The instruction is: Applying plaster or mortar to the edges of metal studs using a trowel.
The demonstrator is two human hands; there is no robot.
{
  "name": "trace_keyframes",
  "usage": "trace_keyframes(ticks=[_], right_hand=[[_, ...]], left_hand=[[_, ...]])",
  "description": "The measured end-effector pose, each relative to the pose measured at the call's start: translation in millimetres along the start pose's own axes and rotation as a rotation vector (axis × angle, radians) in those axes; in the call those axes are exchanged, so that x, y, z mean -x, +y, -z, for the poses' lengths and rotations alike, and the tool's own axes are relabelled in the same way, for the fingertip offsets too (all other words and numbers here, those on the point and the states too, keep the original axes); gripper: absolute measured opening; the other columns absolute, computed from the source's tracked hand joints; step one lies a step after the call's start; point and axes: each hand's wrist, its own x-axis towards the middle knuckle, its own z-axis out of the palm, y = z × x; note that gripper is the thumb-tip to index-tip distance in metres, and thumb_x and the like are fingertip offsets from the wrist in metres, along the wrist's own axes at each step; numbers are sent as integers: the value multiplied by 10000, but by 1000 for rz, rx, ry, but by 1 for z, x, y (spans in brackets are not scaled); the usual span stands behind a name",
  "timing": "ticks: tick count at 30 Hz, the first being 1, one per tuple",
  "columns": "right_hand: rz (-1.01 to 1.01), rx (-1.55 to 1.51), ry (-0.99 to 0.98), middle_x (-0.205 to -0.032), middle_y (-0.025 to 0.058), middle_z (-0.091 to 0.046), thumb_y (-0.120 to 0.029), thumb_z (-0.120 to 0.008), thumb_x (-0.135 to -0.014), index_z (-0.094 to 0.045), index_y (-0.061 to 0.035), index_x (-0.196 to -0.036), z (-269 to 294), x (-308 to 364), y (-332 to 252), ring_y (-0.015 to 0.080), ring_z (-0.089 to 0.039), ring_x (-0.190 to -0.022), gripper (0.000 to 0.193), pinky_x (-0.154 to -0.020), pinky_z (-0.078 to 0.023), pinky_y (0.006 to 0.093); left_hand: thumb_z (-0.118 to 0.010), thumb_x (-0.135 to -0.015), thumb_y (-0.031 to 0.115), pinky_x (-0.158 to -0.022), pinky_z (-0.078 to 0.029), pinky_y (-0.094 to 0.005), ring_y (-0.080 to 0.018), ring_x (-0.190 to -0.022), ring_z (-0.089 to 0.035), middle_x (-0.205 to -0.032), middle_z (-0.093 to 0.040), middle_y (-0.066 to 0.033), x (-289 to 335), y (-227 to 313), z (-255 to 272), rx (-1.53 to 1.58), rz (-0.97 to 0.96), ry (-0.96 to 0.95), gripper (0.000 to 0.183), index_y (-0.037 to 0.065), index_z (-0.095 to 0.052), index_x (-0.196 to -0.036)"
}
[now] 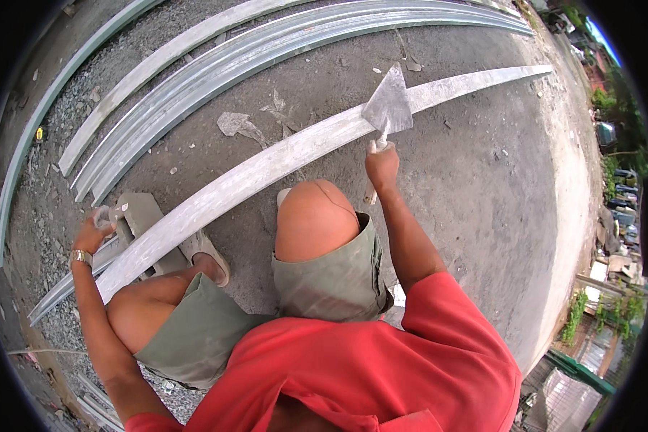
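Note:
In my right hand I grip a trowel by its handle. Its grey, pointed blade lies over a long, pale, whitish board that runs across in front of my knees. My left hand, with a metal watch at the wrist, is closed round a small see-through thing, perhaps plastic; its exact kind is unclear. That hand is beside a grey hollow concrete block, which stands next to the board's near left end. The board partly covers the block.
Several long metal channels lie beyond the board, with another pale board among them. A yellow tape measure sits at the far left. A flat, torn scrap and gravel lie on the ground. My shod foot is near the block.

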Motion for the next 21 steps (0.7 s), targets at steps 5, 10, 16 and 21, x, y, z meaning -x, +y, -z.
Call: trace_keyframes(ticks=[5, 10, 16, 21], right_hand=[[27, -7, -61, -887, 280, -639, -308, -609, -853, -566, 11, -971, 11, 15, -1, 447, -611, -903, 343, -791, -477, 487], [-159, -65, 83, -874, 249, -652, -312, -616, -860, -567, 36, -981, 24, -59, 28, 424, -628, -896, 371, -756, -488, 465], [34, 9, -251, -877, 263, -646, -339, -600, -856, -558, -1, -984, -15, 77, -33, 447, -622, -860, 364, -753, -486, 498], [108, 140, -180, -898, 259, -650, -363, -594, -855, -563, -4, -987, 4, 23, -21, 439, -624, -870, 384, -780, -489, 486]], left_hand=[[-715, -758, 221, -972, -416, -354, -300, -1140, -560, -1236, -588, -167, 4, 63, 2, 106, -31, -55, 591, 69, -512, -1292], [-709, -761, 211, -974, -416, -358, -287, -1136, -562, -1227, -588, -175, -1, 67, 1, 28, -157, 10, 592, 78, -503, -1300], [-694, -761, 242, -947, -433, -368, -273, -1087, -584, -1209, -586, -190, -9, 49, 3, -47, -88, -25, 591, 121, -507, -1308], [-711, -742, 266, -920, -443, -378, -279, -1040, -604, -1163, -614, -174, 0, 80, 4, 41, -84, -27, 613, 122, -512, -1303]])
